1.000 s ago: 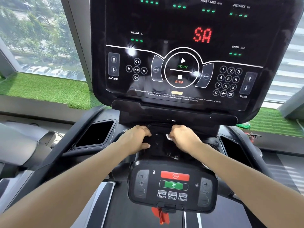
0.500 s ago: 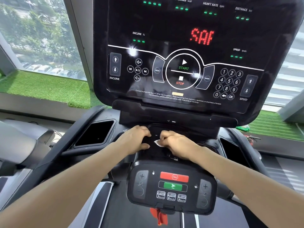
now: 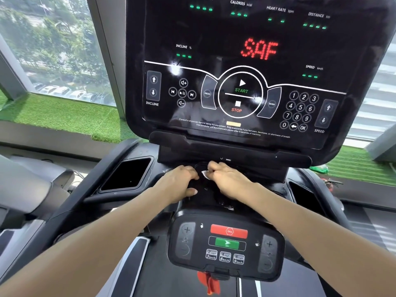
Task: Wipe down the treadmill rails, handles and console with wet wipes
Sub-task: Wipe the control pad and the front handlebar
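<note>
Wet wipe: a small white wet wipe (image 3: 204,174) sits between both hands, on the black ledge under the treadmill console (image 3: 246,71).
Right hand (image 3: 230,181): grip curled round the wipe.
Left hand (image 3: 181,181): fingers curled over the ledge, thumb out; whether it grips is unclear.
Lower control panel (image 3: 227,245): just below the wrists.

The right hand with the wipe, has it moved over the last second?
Yes. The right hand has slid left with the wet wipe toward the left hand; judged against the small ports under the console, it has come from their right to below them.
</note>
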`<state>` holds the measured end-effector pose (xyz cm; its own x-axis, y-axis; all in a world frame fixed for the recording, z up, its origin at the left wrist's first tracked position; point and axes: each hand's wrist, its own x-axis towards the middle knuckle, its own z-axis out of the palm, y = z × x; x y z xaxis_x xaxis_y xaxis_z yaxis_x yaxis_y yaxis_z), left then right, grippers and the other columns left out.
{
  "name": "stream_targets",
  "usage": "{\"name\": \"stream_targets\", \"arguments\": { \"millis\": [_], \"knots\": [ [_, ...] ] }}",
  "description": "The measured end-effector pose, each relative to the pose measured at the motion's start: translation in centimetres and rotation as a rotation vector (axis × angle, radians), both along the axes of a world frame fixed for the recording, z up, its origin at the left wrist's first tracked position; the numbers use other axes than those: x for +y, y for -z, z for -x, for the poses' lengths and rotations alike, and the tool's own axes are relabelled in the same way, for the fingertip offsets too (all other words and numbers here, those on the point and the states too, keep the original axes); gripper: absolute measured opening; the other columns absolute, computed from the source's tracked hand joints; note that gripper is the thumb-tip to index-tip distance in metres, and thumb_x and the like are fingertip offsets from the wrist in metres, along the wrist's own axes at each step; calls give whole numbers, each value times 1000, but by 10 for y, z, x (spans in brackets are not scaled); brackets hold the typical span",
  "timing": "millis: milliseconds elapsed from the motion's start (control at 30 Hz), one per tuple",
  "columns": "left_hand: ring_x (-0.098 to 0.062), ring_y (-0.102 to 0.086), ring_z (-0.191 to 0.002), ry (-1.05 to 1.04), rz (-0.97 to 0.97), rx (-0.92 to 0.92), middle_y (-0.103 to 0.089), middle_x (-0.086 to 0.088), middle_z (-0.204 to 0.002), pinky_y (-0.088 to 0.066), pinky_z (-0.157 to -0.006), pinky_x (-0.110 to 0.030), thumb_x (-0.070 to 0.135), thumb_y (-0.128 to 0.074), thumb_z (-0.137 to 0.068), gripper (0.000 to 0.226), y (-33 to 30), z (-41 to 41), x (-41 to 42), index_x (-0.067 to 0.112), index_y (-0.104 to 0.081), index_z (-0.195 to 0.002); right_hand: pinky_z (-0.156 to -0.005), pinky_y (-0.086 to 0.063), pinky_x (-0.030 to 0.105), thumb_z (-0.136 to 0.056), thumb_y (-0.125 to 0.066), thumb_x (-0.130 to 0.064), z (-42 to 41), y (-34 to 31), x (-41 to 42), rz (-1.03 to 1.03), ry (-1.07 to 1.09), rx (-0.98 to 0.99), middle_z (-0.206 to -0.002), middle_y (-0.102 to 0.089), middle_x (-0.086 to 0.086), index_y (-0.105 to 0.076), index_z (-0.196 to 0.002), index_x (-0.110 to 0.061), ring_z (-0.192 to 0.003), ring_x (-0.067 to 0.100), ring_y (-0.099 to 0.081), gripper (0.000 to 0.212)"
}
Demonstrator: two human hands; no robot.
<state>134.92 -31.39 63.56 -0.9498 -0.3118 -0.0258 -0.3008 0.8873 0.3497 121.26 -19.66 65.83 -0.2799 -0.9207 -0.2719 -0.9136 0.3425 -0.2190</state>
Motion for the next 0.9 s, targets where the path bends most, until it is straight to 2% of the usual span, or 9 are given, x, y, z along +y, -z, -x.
{"name": "stream_targets", "arguments": {
  "millis": [133, 233, 300, 433, 533, 633, 733, 833, 900],
  "knots": [
    [-15, -44, -123, -5, 4, 4, -51, 5, -133, -33, -101, -24, 30, -66, -86, 49, 1, 1, -1, 17, -53, -131, -93, -39, 39, -100, -33, -38, 0, 4, 10, -69, -71, 30, -109, -46, 6, -48, -117, -15, -105, 25, -47, 32],
    [-15, -44, -123, -5, -10, 1, -51, 5, -133, -34, -102, -25, 29, -66, -86, 49, 2, 1, -1, 16, -53, -131, -93, -39, 40, -100, -35, -32, -1, 0, 2, 5, -14, 0, -108, -46, 6, -50, -112, -17, -102, 25, -46, 25],
    [-15, -43, -123, -8, -7, 1, -51, 5, -133, -33, -103, -26, 29, -66, -86, 49, 3, 1, 0, 17, -53, -131, -92, -39, 38, -100, -36, -34, -2, -2, 0, 19, 0, -5, -100, -43, 3, -47, -105, -18, -96, 24, -45, 20],
    [-16, -45, -121, -14, -4, 21, -53, 4, -131, -34, -102, -29, 29, -68, -85, 47, 5, 0, -2, 16, -55, -128, -95, -37, 36, -99, -36, -23, -3, 4, 14, -73, -49, -52, -119, -46, 8, -54, -120, -14, -113, 26, -43, 29],
    [-17, -46, -120, -1, -7, 14, -53, 3, -130, -33, -103, -28, 28, -69, -84, 47, 5, 1, -2, 15, -55, -128, -92, -39, 38, -99, -33, -37, 0, 3, 9, -60, 8, -52, -115, -47, 4, -50, -121, -20, -106, 24, -46, 33],
    [-17, -46, -120, -5, -3, 10, -53, 3, -130, -34, -102, -29, 28, -68, -85, 47, 4, 1, -1, 15, -55, -128, -89, -39, 33, -100, -34, -31, -1, -1, 5, -81, -34, 4, -114, -47, 6, -49, -120, -16, -101, 23, -46, 29],
    [-17, -45, -121, -7, -7, 16, -52, 3, -131, -33, -103, -27, 27, -69, -84, 47, 6, 1, -1, 15, -55, -128, -91, -38, 31, -99, -32, -41, -2, -2, 21, -147, -92, 8, -109, -47, 4, -47, -112, -19, -98, 19, -44, 29],
    [-17, -46, -121, -2, -11, 16, -52, 2, -132, -33, -103, -28, 27, -69, -84, 47, 5, 2, -2, 15, -56, -127, -81, -29, 23, -100, -30, -39, -3, -6, 24, -180, -166, 58, -114, -48, 3, -47, -122, -17, -103, 16, -41, 35],
    [-18, -46, -121, 2, 5, 3, -53, 2, -131, -33, -103, -28, 28, -69, -84, 48, 3, 3, -2, 14, -55, -128, -79, -28, 22, -101, -31, -37, -7, -9, 14, -144, -170, 74, -115, -49, 4, -47, -121, -14, -102, 15, -40, 34]
  ]
}}
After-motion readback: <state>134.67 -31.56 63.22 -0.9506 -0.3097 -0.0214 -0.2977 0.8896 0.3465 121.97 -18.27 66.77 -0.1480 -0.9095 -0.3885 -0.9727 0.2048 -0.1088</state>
